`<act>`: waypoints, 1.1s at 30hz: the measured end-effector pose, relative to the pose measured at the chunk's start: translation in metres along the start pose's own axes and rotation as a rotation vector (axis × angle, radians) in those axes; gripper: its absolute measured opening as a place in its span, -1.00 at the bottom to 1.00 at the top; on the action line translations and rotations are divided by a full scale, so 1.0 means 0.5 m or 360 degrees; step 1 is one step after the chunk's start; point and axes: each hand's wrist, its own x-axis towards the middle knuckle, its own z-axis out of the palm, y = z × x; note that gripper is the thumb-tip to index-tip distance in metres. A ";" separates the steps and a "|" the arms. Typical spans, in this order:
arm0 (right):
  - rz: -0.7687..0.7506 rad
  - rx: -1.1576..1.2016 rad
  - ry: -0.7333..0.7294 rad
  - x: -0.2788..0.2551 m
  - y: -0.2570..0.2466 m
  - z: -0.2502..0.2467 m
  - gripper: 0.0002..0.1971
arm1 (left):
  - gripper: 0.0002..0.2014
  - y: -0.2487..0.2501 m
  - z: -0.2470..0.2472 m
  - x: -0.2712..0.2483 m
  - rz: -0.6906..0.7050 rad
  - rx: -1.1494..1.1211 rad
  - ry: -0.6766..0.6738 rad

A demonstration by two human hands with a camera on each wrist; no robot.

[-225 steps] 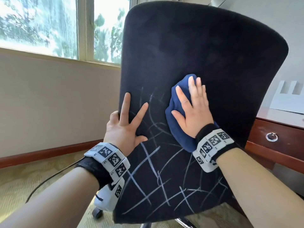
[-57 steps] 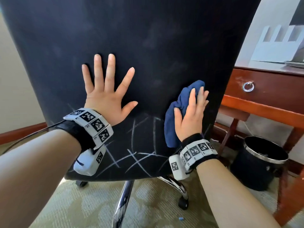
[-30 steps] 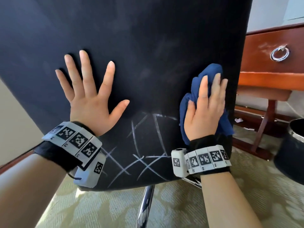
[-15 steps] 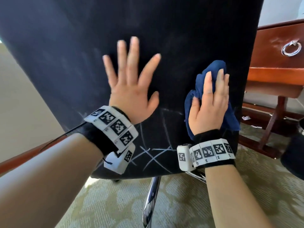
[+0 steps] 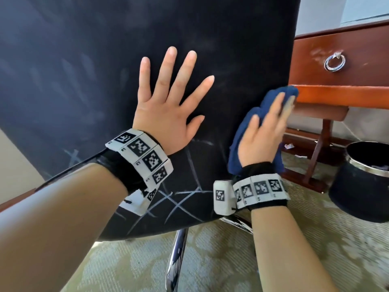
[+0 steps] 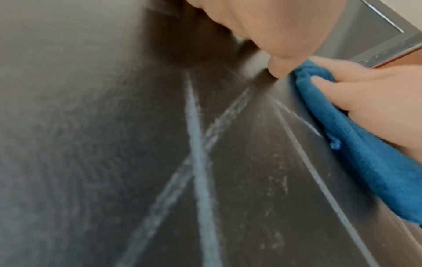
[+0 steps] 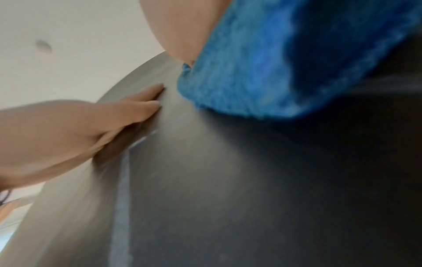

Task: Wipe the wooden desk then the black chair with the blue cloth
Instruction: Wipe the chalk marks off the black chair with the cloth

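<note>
We press our flat left hand [image 5: 168, 114] on the black chair [image 5: 231, 49]. Our right hand [image 5: 263, 135] pushes the blue cloth [image 5: 240, 142] flat near its right edge. White lines [image 5: 179, 199] low down still need wiping.

Patterned carpet floor [image 5: 210, 260] seen below; chair's chrome base [image 5: 175, 256], black bin [image 5: 362, 186], worktop legs [image 5: 315, 152] borne on it.
</note>
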 end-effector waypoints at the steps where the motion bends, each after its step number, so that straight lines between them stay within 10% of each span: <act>1: -0.0144 -0.0037 -0.0043 -0.004 -0.020 0.007 -0.44 | -0.37 -0.001 0.001 0.000 -0.0002 -0.0004 0.0013; 5: -0.0220 -0.0041 -0.0116 -0.010 -0.031 0.021 -0.42 | -0.38 -0.007 0.003 -0.003 0.0008 -0.0023 0.0027; 11: 0.0802 0.0106 0.0176 -0.045 0.067 -0.009 -0.45 | -0.37 -0.003 -0.001 -0.003 0.0001 -0.0028 0.0012; 19: -0.0015 -0.0003 -0.0030 -0.039 -0.034 0.026 -0.42 | -0.38 -0.006 0.000 -0.005 0.0008 -0.0059 0.0039; 26: 0.0524 -0.0017 -0.0007 -0.072 0.060 -0.010 -0.43 | -0.37 -0.002 0.000 -0.002 0.0002 -0.0043 0.0028; 33: 0.0441 0.0198 -0.0069 -0.040 0.018 -0.015 -0.32 | -0.36 0.002 0.002 0.000 -0.0001 -0.0038 0.0032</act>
